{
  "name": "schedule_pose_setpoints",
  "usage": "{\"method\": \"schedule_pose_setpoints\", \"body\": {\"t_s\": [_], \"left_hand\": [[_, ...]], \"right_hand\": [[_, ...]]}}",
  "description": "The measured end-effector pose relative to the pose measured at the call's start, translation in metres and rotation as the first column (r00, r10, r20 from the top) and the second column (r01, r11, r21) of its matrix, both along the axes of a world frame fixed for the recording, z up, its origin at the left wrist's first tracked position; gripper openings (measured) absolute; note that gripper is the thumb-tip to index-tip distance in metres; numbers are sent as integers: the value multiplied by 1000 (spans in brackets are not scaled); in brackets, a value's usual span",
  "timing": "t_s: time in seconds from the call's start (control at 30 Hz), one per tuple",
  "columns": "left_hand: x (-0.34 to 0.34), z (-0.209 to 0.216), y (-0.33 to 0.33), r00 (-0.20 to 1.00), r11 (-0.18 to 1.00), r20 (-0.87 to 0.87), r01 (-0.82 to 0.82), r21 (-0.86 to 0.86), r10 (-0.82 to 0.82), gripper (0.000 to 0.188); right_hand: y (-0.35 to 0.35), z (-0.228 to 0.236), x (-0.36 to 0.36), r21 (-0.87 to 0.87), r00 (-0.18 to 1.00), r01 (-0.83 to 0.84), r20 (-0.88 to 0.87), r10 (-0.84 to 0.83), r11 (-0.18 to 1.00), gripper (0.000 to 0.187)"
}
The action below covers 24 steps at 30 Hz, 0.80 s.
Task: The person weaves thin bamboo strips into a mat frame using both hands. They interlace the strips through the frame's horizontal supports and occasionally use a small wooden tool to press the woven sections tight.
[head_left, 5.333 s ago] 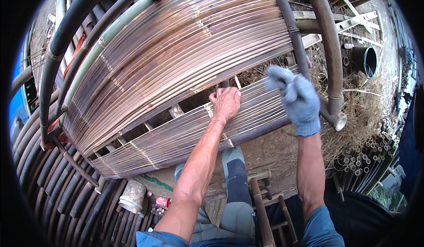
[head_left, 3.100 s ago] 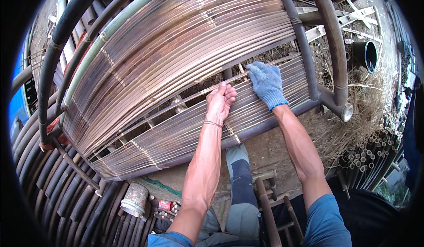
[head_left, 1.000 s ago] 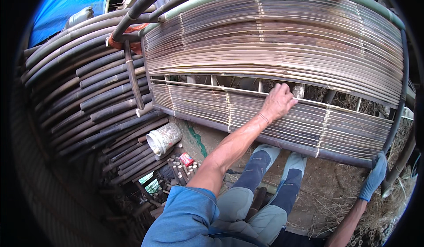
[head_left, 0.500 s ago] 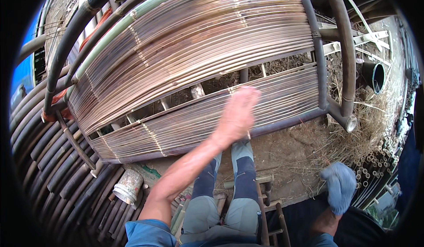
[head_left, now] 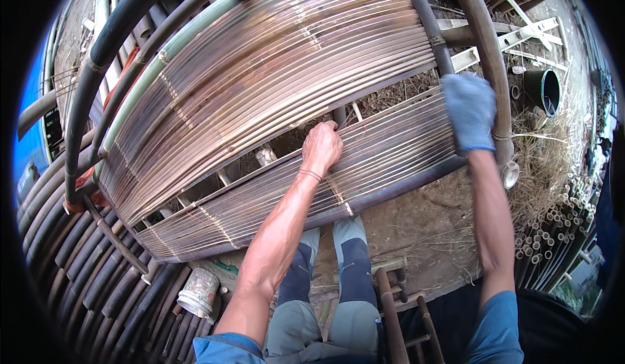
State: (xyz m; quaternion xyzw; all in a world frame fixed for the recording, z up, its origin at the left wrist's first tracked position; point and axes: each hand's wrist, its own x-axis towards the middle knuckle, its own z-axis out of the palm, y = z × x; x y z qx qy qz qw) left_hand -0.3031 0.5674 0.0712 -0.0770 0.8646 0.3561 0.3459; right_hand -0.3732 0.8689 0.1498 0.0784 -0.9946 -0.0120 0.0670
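Observation:
A bamboo seat or bed frame (head_left: 449, 163) carries rows of thin bamboo strips (head_left: 273, 84), with a long gap between the far, wide group and the near, narrow group (head_left: 384, 162). My bare left hand (head_left: 322, 148) is closed at the gap, its fingers curled around the top bamboo strip of the near group; the fingertips are partly hidden. My right hand (head_left: 469, 111), in a grey-blue glove, is at the right ends of the strips, beside the frame's side pole (head_left: 437, 38). Motion blurs it, so its fingers are unclear.
Stacked dark bamboo poles (head_left: 84, 266) lie at the left, next to a stained white bucket (head_left: 198, 292). To the right are a black container (head_left: 541, 92), dry straw (head_left: 537, 149) and bundled cut bamboo tubes (head_left: 553, 234). A small bamboo rack (head_left: 423, 328) stands by my legs.
My left hand has moved slightly left and settled at the gap. My gloved right hand has risen from the lower right to the strips' right ends. The view has shifted a little.

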Motion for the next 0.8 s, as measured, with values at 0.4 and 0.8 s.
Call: {"method": "schedule_pose_setpoints", "body": {"t_s": [0.4,0.8], "left_hand": [[-21,-46,30,980,979,81,-189,71,183,28],[-11,35,-5,951,755,234,-304,582,202,27]], "right_hand": [[-109,-129,-5,-304,445,-50,846,294,951,29],[-50,7,129,-682,717,656,697,15,322,12]]}}
